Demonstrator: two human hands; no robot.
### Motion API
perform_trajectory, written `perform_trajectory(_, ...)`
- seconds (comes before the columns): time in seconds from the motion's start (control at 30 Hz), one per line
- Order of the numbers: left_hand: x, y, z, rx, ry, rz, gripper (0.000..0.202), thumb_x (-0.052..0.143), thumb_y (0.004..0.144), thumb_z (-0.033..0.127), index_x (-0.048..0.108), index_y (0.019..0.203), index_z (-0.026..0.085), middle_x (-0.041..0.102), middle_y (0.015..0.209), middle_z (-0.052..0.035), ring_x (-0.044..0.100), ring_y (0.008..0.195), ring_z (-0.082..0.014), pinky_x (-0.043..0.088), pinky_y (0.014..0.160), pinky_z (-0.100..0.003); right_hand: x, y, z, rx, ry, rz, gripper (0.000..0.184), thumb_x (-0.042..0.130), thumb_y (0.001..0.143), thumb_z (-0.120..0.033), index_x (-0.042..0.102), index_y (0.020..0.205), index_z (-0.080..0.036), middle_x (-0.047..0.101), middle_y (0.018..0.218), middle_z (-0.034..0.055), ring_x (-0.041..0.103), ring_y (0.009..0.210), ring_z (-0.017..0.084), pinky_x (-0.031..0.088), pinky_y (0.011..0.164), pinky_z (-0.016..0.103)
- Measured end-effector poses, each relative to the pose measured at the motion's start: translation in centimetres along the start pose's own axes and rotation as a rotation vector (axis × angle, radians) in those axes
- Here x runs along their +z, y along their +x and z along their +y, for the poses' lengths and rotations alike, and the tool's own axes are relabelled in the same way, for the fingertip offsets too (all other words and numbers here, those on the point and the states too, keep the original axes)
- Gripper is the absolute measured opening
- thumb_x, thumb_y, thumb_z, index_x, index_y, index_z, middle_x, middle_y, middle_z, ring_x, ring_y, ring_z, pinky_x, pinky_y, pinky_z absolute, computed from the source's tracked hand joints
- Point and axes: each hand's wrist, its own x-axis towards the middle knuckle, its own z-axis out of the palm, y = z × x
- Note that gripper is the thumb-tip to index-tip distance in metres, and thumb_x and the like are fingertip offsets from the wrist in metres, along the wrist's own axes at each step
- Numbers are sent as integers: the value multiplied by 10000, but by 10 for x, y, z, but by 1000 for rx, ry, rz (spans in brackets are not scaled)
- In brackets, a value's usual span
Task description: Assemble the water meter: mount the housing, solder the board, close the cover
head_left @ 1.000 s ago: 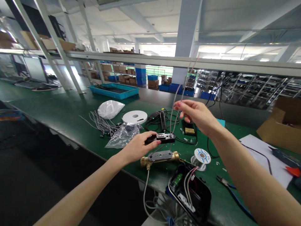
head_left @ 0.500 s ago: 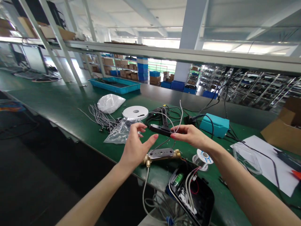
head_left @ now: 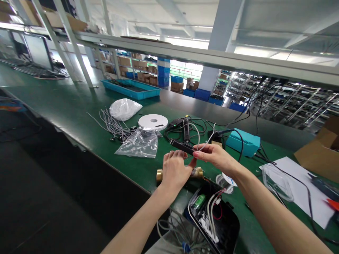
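My right hand (head_left: pixel 215 156) pinches one end of a narrow black plastic piece (head_left: pixel 182 146), with a grey cable (head_left: pixel 198 135) looping up by its fingertips. My left hand (head_left: pixel 175 169) is just below that piece, fingers curled and thumb pointing toward my right hand; whatever lies between them is hidden. Under my left hand lies a brass pipe fitting (head_left: pixel 159 175), its middle covered by the hand. Close by at the bench edge is an open black housing (head_left: pixel 229 220) holding a green battery (head_left: pixel 199 201) and white and red wires.
A solder spool (head_left: pixel 225 183) stands right of the fitting. Behind are a white reel (head_left: pixel 148 120), a clear plastic bag (head_left: pixel 140 143), a bundle of grey cables (head_left: pixel 109 123) and a teal box (head_left: pixel 243 141). A blue tray (head_left: pixel 135 92) sits farther back. Cables hang below the edge.
My left hand has moved right and down, from open beside the black piece to curled over the brass fitting. My right hand keeps its hold; the black piece is tilted slightly more.
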Motion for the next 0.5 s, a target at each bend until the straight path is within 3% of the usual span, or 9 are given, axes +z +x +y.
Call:
perform_trajectory(0.2, -4, -3, -7, 3, -54, -22, 233, 601, 801, 397, 651, 876, 183, 689, 907, -80, 601, 956, -279, 405, 869, -413, 3, 6, 19, 22, 78, -93, 420, 755, 676, -392, 675, 1024, -172, 688, 951, 30, 579, 846, 142, 401, 829, 284)
perform_trajectory(0.37, -7, -2, -9, 35, -127, -67, 188, 607, 806, 374, 649, 850, 196, 689, 864, -51, 617, 881, -255, 435, 826, -400, 3, 8, 25, 46, 96, -94, 417, 748, 678, -430, 697, 986, -153, 677, 920, 45, 537, 732, 117, 387, 689, 258)
perform_trajectory(0.5, -8, -13, -16, 85, -187, -64, 185, 626, 806, 352, 620, 888, 186, 672, 907, -41, 593, 907, -226, 438, 837, -368, 2, 8, 29, 61, 125, -68, 424, 759, 663, -433, 698, 979, -156, 671, 915, 44, 526, 707, 106, 383, 671, 251)
